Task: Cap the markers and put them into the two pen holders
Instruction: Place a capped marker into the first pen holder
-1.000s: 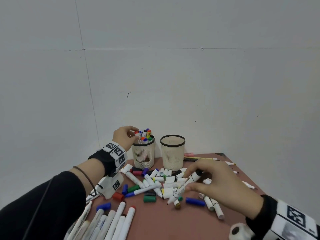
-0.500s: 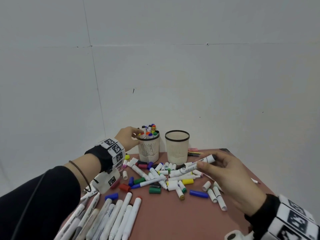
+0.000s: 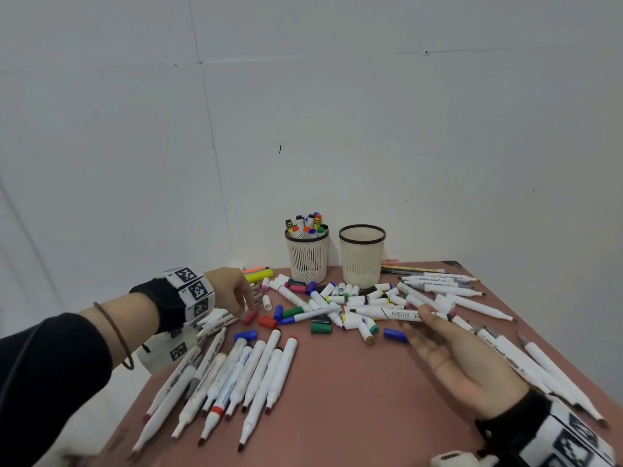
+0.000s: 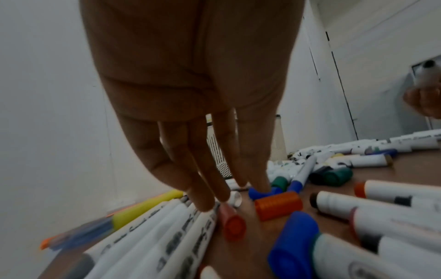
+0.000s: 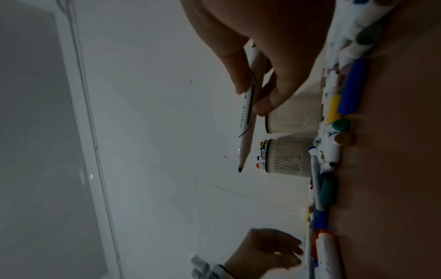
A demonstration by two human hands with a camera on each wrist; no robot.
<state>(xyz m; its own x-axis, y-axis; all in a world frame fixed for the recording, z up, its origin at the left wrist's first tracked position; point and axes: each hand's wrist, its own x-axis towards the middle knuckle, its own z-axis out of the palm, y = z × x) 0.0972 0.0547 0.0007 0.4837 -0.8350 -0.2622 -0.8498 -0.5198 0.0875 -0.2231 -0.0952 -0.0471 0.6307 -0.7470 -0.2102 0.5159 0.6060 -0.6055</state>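
My right hand lies palm up over the table's middle and pinches a white uncapped marker, held level with its black tip pointing left. In the right wrist view my thumb and fingers close round its barrel. My left hand hangs with straight fingers just above a pink cap at the table's left, holding nothing. The left pen holder holds several capped markers; the right pen holder looks empty. Loose caps and short markers lie in front of the holders.
A fan of long uncapped markers lies at the front left, and more long markers along the right edge. A yellow highlighter and pens lie by the back wall. The brown table is bare at the front middle.
My left hand left the left holder's rim and dropped to the caps at the table's left. My right hand turned palm up and brought the marker down level.
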